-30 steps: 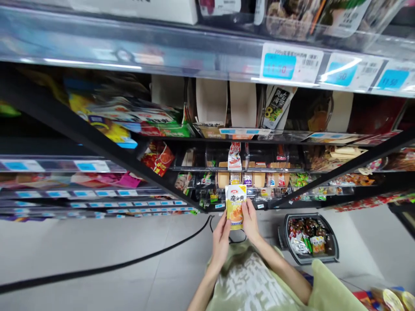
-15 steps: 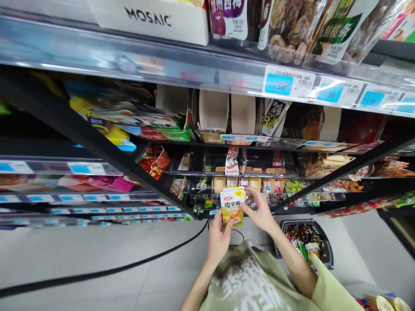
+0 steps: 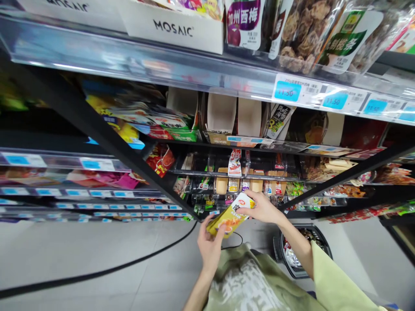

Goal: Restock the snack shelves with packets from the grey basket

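Observation:
Both of my hands hold yellow-and-white snack packets (image 3: pixel 234 216), which look like more than one packet stacked together. My left hand (image 3: pixel 210 239) grips their lower left end, with the thumb on the front. At the upper right end, my right hand (image 3: pixel 261 208) pinches the white top, its thumb over the printed lettering. The packets are tilted, white end up and to the right. They are held in front of the lower shelves, above my shirt (image 3: pixel 256 280). My fingers behind the packets are hidden.
A dark basket (image 3: pixel 328 255) with packaged goods stands on the floor to the right, partly behind my right arm. Overhead juts a shelf edge (image 3: pixel 145 71) with price tags. Cardboard display boxes (image 3: pixel 221 113) sit on the shelf below. A black cable (image 3: pixel 129 264) crosses the floor.
The packets have turned from nearly upright to slanting, top toward the right. My left hand has moved left and down; my right hand now has its thumb across the packet's front.

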{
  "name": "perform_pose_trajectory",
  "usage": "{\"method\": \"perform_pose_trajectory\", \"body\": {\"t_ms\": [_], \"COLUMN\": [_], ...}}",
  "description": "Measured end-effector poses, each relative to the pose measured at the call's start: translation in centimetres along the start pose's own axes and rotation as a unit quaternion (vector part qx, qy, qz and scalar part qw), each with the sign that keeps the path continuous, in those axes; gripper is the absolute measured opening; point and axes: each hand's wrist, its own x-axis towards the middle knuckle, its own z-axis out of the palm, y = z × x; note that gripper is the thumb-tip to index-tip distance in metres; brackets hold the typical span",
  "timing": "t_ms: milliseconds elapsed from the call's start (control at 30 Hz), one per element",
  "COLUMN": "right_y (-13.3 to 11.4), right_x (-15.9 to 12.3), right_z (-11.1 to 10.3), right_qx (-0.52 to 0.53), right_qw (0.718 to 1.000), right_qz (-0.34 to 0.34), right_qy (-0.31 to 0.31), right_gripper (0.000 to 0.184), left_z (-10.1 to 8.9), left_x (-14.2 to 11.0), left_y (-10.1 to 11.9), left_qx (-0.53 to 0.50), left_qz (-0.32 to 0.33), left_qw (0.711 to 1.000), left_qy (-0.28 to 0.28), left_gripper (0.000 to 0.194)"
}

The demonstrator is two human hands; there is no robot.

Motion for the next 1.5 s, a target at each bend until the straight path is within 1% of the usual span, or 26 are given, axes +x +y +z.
{"method": "perform_pose_trajectory", "body": {"t_ms": [33,100,200,267,300,433,500,567,667,700,800,933,1033,1133,1300,1400,1500], "right_y": [0.2,0.7,1.4,1.7,1.9,2.5,2.7,2.8,2.9,3.0,3.5,4.0,4.4,4.9,6.5,7.5,8.1], "right_x": [-0.1,-0.4,-1.1,-1.5,-1.6,-1.6,-1.7,-1.9,-2.3,-2.5,-2.8,-3.5,-4.4,-5.6,-7.4,-8.3,-9.1], "right_z": [0.8,2.7,5.6,6.7,6.9,6.2,6.1,6.4,7.5,7.9,8.5,8.7,9.0,9.5,9.7,9.0,8.2], "right_qx": [0.030,0.073,0.107,0.106,0.104,0.113,0.125,0.137,0.151,0.153,0.153,0.148,0.171,0.218,0.266,0.268,0.271], "right_qw": [0.999,0.997,0.991,0.989,0.989,0.989,0.987,0.984,0.980,0.979,0.976,0.970,0.959,0.946,0.924,0.918,0.914], "right_qz": [0.011,0.030,0.066,0.081,0.083,0.077,0.080,0.087,0.096,0.098,0.104,0.119,0.132,0.142,0.143,0.128,0.112], "right_qy": [-0.001,0.004,0.038,0.058,0.061,0.059,0.065,0.078,0.091,0.094,0.112,0.151,0.183,0.196,0.233,0.263,0.281], "right_gripper": [0.029,0.033,0.037,0.039,0.039,0.041,0.043,0.049,0.058,0.058,0.050,0.044,0.048,0.052,0.047,0.046,0.043], "left_z": [0.1,0.3,0.2,-0.3,-0.5,-1.5,-1.8,-1.9,-2.0,-2.1,-2.2,-2.1,-1.9,-1.8,-0.9,0.3,1.5], "left_x": [0.0,0.2,0.7,1.1,1.3,1.6,1.5,1.4,1.3,1.2,1.1,0.6,0.1,-0.4,-0.9,-1.6,-2.3], "left_y": [0.2,0.5,0.4,0.2,0.0,-0.6,-0.8,-0.9,-1.0,-1.0,-1.0,-1.2,-1.5,-1.9,-2.5,-2.5,-2.5], "left_qx": [-0.029,-0.078,-0.092,-0.069,-0.052,0.019,0.044,0.060,0.067,0.066,0.066,0.089,0.113,0.140,0.184,0.209,0.220], "left_qz": [0.002,0.007,0.004,-0.001,-0.001,0.020,0.032,0.027,0.002,-0.001,0.008,0.011,0.004,-0.011,-0.026,-0.037,-0.040], "left_qw": [0.999,0.994,0.992,0.994,0.996,0.999,0.998,0.998,0.998,0.998,0.998,0.996,0.993,0.988,0.977,0.968,0.963], "left_qy": [0.037,0.080,0.092,0.084,0.075,0.030,0.018,0.013,0.009,0.012,0.011,-0.022,-0.039,-0.060,-0.106,-0.135,-0.149], "left_gripper": [0.053,0.041,0.033,0.034,0.036,0.045,0.048,0.044,0.038,0.037,0.033,0.033,0.034,0.034,0.037,0.040,0.042]}}
